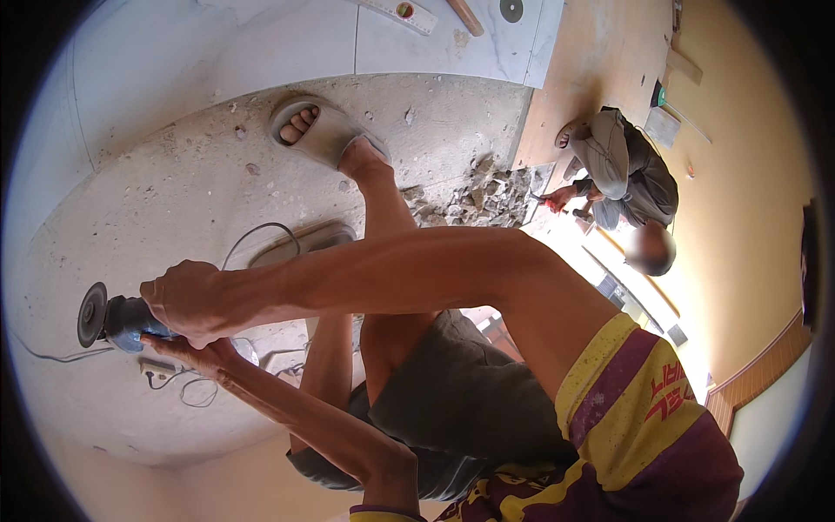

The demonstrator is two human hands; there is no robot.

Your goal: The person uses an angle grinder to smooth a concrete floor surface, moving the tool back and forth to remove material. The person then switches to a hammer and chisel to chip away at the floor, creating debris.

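Note:
An angle grinder (130,324) with a dark blue body is held out in front of me at the far left of the view. Its round disc (92,315) faces away from my body. My right hand (190,300) is closed around the grinder's body from above. Beneath it, my left hand (196,352) grips the grinder too, with one digit stretched along the casing. Most of the tool's body is hidden by my hands. Below the tool, a power socket block (158,368) with a cable plugged in lies on the rough concrete floor (183,200).
Large pale tiles (261,43) carry a spirit level (404,12), a wooden handle (465,16) and a loose disc (511,10). Broken rubble (491,193) lies near a crouching person (639,174) who holds a red-handled tool. A cable (261,228) loops beside my sandalled feet.

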